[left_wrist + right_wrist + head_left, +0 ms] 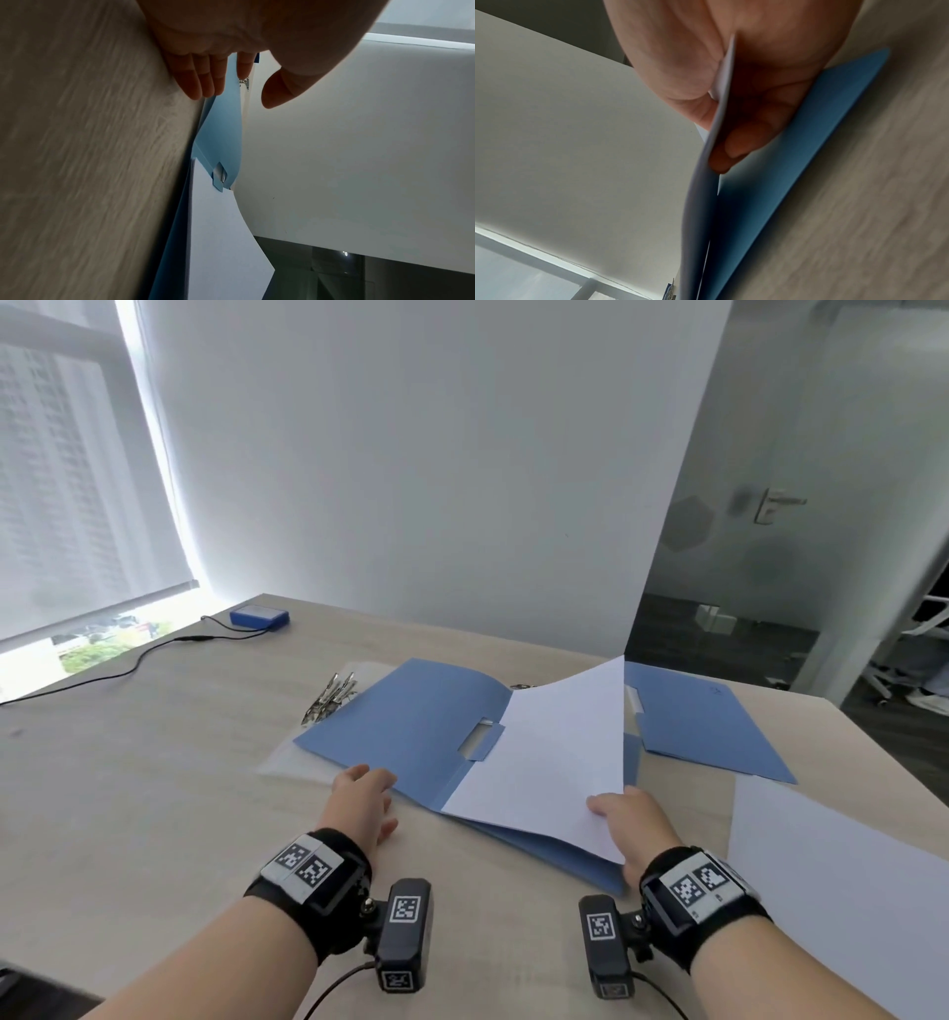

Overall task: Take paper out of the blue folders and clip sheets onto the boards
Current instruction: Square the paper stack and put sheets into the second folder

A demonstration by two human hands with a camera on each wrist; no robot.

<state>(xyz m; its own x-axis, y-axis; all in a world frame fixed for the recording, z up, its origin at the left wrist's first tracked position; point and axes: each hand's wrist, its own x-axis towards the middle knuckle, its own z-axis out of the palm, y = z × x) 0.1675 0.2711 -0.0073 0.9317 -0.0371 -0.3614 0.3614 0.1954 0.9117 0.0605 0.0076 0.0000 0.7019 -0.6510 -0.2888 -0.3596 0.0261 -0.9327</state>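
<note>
Two blue folders lie on the wooden table (154,762). From the head view, the open folder (411,716) is spread near the middle of the table, its left flap resting over a clear clipboard (287,757) whose metal clips (331,695) stick out toward the far edge. A second blue folder (703,726) lies closed beyond it, toward the far right corner. The left hand (362,796) rests with straight fingers on the near left corner of the open folder, holding nothing. The right hand (629,824) grips the near right corner of a white sheet (554,752), which curls up off the folder's right half. Another loose sheet (832,875) lies flat at the right edge of the table. A small blue box (259,615) with a black cable (128,665) sits near the far left corner.

Seen from the left wrist, the left hand's fingers (203,81) are straight and side by side, their tips at the folder's edge on the table, thumb spread apart. The white sheet (218,233) shows tucked behind a blue tab of the folder (223,130).

At the right wrist, the thumb and fingers (734,146) pinch the sheet's (721,105) corner between them, lifted above the blue folder (795,158) lying on the table.
</note>
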